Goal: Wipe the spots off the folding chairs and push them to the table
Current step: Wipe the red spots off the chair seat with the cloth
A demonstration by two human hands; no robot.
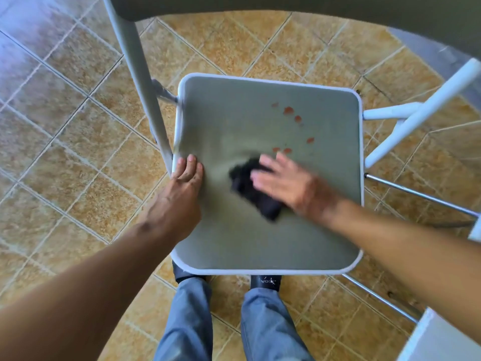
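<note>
Partly blurred, right hand (285, 185) covers black cloth (243, 182).

Looks like a home dining spot or patio, going by the tan stone-look floor tiles (78, 142) laid diagonally, the white-framed folding chair (260, 243) with its grey-green seat, and maybe a white table corner (442, 342) bottom right.

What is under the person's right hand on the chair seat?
A black cloth, pressed flat on the seat by the right hand. Its left part shows; the rest is covered by the palm. Any spots beneath it cannot be seen; red spots lie beyond the hand.
</note>
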